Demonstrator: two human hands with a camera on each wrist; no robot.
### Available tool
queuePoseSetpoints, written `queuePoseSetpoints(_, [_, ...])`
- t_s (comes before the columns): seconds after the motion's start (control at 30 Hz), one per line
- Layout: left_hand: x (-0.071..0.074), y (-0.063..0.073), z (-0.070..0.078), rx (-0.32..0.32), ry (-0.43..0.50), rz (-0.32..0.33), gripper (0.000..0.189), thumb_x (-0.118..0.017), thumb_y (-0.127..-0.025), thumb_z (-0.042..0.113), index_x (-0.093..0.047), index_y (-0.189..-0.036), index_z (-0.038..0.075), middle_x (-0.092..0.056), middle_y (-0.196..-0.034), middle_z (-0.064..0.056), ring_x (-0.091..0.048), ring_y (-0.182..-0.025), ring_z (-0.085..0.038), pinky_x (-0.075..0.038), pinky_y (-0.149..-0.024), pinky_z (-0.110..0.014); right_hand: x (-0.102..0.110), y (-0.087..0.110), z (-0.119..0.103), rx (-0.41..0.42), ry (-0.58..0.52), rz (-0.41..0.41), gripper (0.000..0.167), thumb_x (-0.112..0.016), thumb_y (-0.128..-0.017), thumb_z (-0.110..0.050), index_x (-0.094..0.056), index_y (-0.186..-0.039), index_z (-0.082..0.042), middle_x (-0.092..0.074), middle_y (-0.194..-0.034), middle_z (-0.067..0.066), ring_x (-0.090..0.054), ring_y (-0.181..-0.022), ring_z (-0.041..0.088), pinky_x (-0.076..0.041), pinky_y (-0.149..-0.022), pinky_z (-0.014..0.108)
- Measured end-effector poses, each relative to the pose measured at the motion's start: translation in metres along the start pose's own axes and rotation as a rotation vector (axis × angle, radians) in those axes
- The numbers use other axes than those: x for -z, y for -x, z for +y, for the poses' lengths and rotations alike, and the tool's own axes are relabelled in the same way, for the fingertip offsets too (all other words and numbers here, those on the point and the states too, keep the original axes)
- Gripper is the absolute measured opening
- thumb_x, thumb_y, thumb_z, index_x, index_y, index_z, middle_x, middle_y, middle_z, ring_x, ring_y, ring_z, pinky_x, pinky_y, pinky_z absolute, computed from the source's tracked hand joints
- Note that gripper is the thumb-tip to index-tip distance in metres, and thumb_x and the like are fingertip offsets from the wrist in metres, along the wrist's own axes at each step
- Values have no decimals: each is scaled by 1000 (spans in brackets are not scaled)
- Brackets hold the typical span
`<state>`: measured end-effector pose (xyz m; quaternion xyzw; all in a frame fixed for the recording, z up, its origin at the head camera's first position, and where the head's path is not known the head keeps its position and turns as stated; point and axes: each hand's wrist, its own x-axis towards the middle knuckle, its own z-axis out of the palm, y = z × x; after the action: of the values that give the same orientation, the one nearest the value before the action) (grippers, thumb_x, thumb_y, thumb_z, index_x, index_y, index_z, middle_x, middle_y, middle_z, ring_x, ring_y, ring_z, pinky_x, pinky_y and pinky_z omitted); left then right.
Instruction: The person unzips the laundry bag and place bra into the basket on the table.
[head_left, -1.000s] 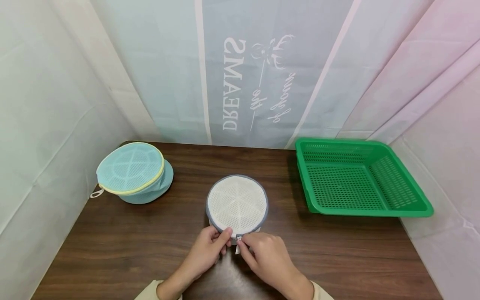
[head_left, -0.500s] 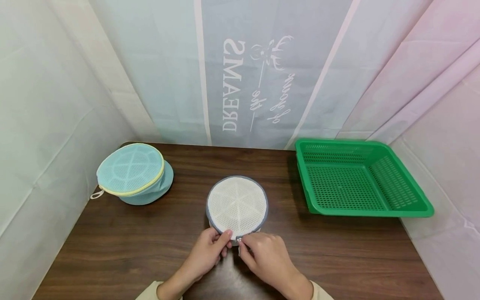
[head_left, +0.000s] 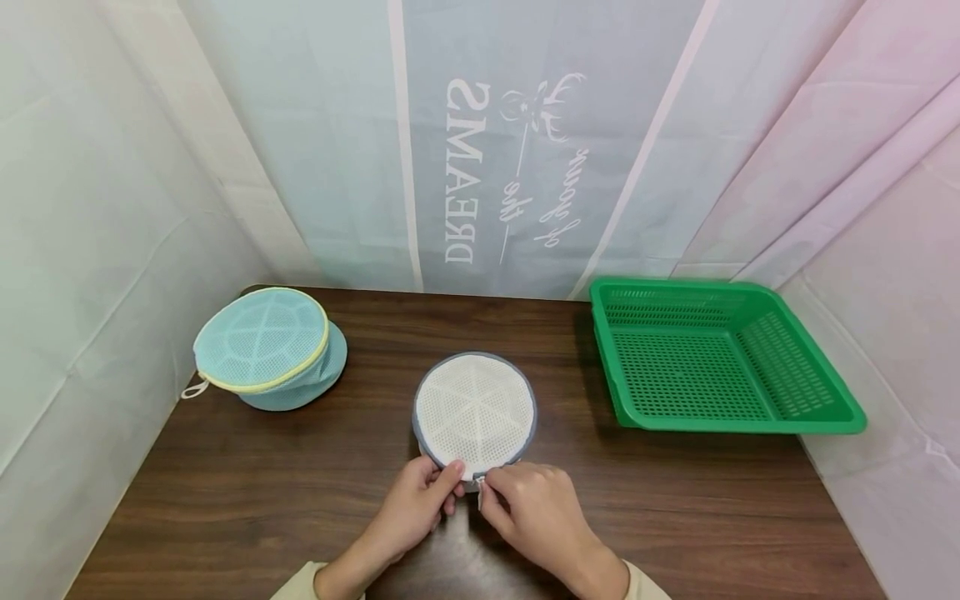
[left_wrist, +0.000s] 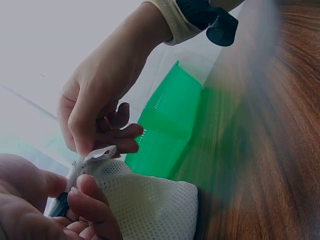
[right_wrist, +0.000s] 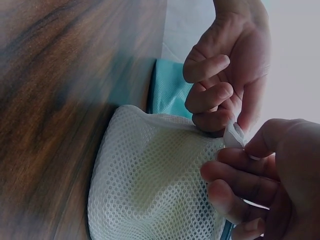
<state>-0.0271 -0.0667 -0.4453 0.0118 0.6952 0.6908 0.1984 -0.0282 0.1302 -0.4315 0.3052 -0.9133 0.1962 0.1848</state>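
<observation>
A round white mesh laundry bag point(head_left: 476, 408) with grey-blue trim stands on the table in front of me, its flat top facing up. My left hand point(head_left: 412, 504) pinches its front rim, thumb on top and fingers below. Just to the right, my right hand point(head_left: 536, 512) pinches the rim's edge between thumb and forefinger, beside a small white fabric tab point(right_wrist: 234, 135). Both wrist views show the fingertips of the two hands close together at the tab. The mesh side wall point(left_wrist: 150, 205) bulges softly. Whatever zip slider the right fingers cover is hidden.
A light-blue mesh bag point(head_left: 262, 342) with yellow trim and a white loop stands at the back left of the brown wooden table point(head_left: 247, 492). At the back right is a green plastic basket point(head_left: 615, 383). Printed cloth point(head_left: 517, 167) hangs behind.
My right fingers have shifted very slightly rightward along the front rim, and the white tab below them has moved with them. The left hand keeps its pinch; the bag has barely moved.
</observation>
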Motion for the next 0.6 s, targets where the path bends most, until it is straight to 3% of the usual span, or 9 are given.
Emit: queuePoseSetpoints(0.6, [2, -1, 2, 0, -30, -7, 31, -57, -106, 24, -61, -91, -3, -57, -68, -3, -44, -51, -6, -36, -42, -16, 1, 1, 2, -5, 21, 3, 38, -72, -78, -16, -41, -60, -28, -27, -56, -19, -20, -51, -7, -15, -46, 10])
